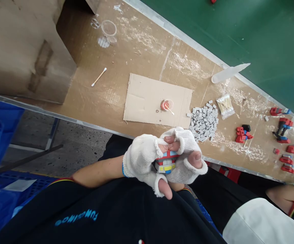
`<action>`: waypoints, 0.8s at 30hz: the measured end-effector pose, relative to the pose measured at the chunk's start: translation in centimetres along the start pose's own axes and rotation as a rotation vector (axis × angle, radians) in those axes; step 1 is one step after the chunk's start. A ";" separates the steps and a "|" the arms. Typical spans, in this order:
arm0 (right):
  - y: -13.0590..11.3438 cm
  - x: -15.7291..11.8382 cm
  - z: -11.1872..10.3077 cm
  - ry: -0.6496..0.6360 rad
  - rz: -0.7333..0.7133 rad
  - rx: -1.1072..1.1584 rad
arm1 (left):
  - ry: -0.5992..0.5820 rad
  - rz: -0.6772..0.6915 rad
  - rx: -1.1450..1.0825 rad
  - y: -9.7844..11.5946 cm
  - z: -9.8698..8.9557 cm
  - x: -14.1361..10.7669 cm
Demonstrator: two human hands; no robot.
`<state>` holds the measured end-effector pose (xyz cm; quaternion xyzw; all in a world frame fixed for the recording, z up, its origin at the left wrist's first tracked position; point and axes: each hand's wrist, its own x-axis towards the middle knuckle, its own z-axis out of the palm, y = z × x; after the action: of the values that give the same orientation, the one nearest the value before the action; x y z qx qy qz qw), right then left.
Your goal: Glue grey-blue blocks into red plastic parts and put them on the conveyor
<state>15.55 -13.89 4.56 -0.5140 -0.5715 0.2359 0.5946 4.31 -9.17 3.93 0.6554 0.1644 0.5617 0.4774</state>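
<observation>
A toy robot torso (167, 162) in red, grey, yellow and light blue sits between my two hands, in front of my body at the table's near edge. My left hand (145, 159), in a white knit glove with cut-off fingertips, grips it from the left, with the thumb pointing down. Around its right side curls my right hand (187, 161), gloved the same way, its thumb raised off the toy. Fingertips of both hands meet at the toy's top edge. Just beyond, a small cup of red paint (165, 105) with a cotton swab in it stands on a cardboard sheet (141, 98).
Right of the sheet lie a heap of small grey parts (204, 122), a bag of cotton swabs (225, 105) and a white tapered bottle (229, 74). Red toy parts (242, 135) are farther right. A loose swab (99, 77) and a large cardboard box (27, 51) are left. Another person's arm (286, 196) shows.
</observation>
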 end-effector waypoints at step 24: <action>-0.6 0.2 0.8 0.121 0.060 0.059 | 0.127 -0.034 -0.014 0.8 -1.4 -2.2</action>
<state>14.66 -13.65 4.98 -0.5263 -0.5116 0.2388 0.6358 2.10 -10.57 3.18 0.6123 0.2015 0.5950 0.4801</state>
